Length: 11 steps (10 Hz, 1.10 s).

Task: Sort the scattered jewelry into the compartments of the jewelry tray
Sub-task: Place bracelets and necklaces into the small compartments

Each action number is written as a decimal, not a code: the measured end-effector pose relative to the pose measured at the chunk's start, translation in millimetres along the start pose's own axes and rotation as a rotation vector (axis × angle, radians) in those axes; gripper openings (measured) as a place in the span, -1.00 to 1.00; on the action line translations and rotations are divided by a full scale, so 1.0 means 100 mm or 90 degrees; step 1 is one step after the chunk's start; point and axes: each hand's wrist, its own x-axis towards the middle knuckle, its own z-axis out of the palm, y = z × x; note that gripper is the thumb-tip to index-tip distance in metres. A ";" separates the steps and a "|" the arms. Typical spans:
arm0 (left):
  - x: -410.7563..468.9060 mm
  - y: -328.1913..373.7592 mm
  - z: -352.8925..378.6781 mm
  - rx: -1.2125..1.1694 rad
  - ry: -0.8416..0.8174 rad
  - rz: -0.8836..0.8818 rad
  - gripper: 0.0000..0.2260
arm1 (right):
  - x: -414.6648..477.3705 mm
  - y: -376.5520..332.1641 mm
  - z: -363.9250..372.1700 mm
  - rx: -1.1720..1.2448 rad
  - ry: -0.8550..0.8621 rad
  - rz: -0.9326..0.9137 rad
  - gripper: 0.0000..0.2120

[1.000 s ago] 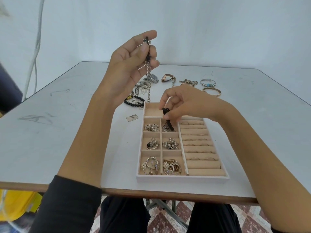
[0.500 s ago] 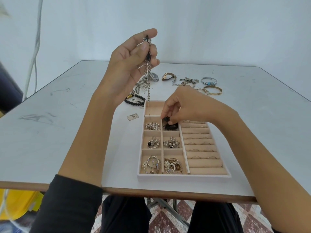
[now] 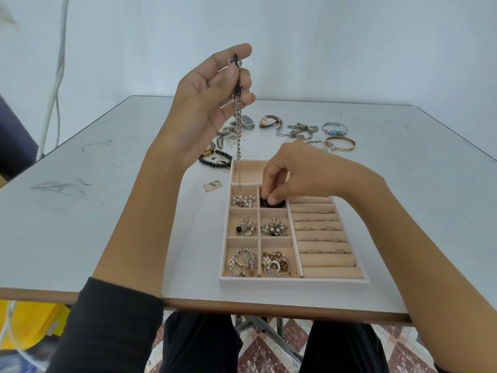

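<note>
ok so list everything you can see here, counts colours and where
tray: one, pale pink, near table edge
table: one, grey-white
brooch clusters: five filled squares, silver, pearl and gold, tray's left half
rings: several, thin silver, tray's right-hand rolls
black cord: one, second square of the top row
chain: one, silver, hanging over the tray's far end
watches: two, far side
bangles: two, gold and silver-blue, far right
bead bracelet: one, black
tag: one, left of tray
hands: left raised, pinching chain; right pressing cord
</note>
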 end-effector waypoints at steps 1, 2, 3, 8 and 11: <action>0.00 0.00 0.00 0.001 0.001 -0.004 -0.78 | 0.01 0.02 0.01 -0.002 0.011 -0.007 -0.90; -0.01 0.01 0.00 0.004 0.003 -0.004 -0.78 | 0.02 0.03 0.03 -0.022 -0.004 -0.013 -0.93; -0.01 0.02 0.00 0.007 0.004 0.000 -0.78 | -0.01 0.04 0.01 -0.012 -0.008 -0.014 -0.92; -0.03 0.10 0.09 0.000 -0.034 0.021 -0.78 | -1.09 0.46 0.66 -0.017 0.200 0.284 -0.50; -0.06 0.16 0.12 -0.019 -0.075 0.038 -0.77 | -1.12 0.47 0.70 -0.122 0.199 0.277 -0.23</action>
